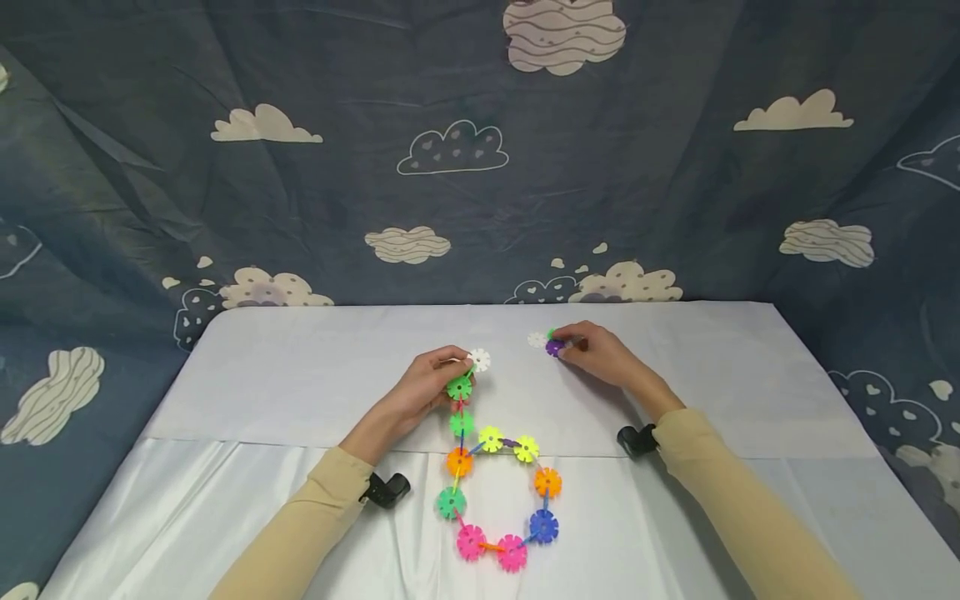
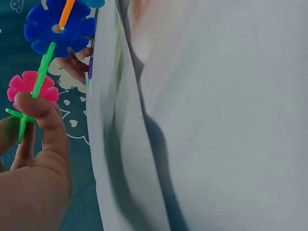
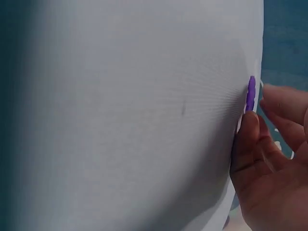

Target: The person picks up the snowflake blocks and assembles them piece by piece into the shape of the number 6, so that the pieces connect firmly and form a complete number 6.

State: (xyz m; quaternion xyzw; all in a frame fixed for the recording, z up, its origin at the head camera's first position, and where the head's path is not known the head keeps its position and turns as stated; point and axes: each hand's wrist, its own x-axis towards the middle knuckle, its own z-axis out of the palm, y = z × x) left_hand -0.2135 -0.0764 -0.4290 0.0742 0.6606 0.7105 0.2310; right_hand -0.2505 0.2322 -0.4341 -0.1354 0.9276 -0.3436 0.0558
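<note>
My left hand (image 1: pixel 416 392) pinches the upper end of a chain of slotted flower-shaped plastic discs. A white disc (image 1: pixel 480 359) stands by its fingertips, with a green disc (image 1: pixel 460 387) just below. In the left wrist view the thumb and fingers hold a green disc seen edge-on (image 2: pixel 21 120), near a pink disc (image 2: pixel 32 85) and a blue disc (image 2: pixel 58 28). Farther back, my right hand (image 1: pixel 600 354) has thumb and fingers around a purple disc (image 1: pixel 555 347), low over the table. Behind it show a bit of green and another white disc (image 1: pixel 537 339).
The chain's lower part forms a closed ring on the white tablecloth (image 1: pixel 315 375), with yellow, orange, blue and pink discs (image 1: pixel 512 552). Black wrist cameras (image 1: pixel 387 491) sit on both wrists. A dark cloud-patterned curtain (image 1: pixel 450 200) hangs behind the table's far edge.
</note>
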